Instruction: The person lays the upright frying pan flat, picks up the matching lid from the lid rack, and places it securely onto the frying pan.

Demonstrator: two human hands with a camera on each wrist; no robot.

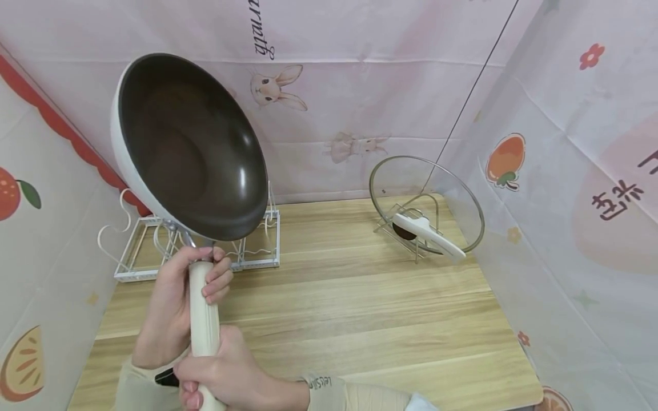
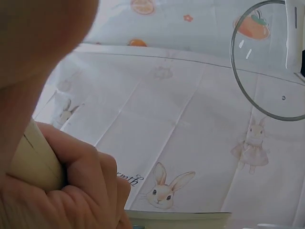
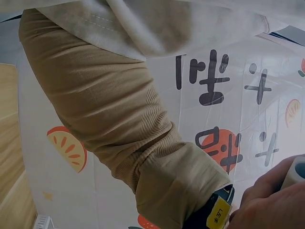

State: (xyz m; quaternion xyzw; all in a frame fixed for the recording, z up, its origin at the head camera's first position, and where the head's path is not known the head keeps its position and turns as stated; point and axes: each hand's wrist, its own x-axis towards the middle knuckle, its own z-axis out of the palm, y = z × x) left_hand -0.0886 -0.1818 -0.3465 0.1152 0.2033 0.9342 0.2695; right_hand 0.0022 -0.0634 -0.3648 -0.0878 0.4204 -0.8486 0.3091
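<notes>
A white wok point(image 1: 190, 148) with a dark brown inside is held up in the head view, its open side tilted toward me. Its cream handle point(image 1: 204, 319) points down toward me. My left hand point(image 1: 177, 302) grips the handle's upper end, close to the metal joint. Lower down, my right hand point(image 1: 226, 368) wraps round the handle near its end. In the left wrist view, the fingers of my left hand point(image 2: 81, 176) curl round the cream handle point(image 2: 38, 157). The right wrist view shows mostly a beige sleeve point(image 3: 109, 100) and the handle's end point(image 3: 296, 171) at the right edge.
Behind and below the wok stands a white wire rack point(image 1: 262, 262) on the wooden table point(image 1: 329, 319). At the back right, a glass lid point(image 1: 452, 200) with a white handle leans upright in a small wire stand point(image 1: 417, 251). Printed cloth walls point(image 1: 319, 91) surround the table.
</notes>
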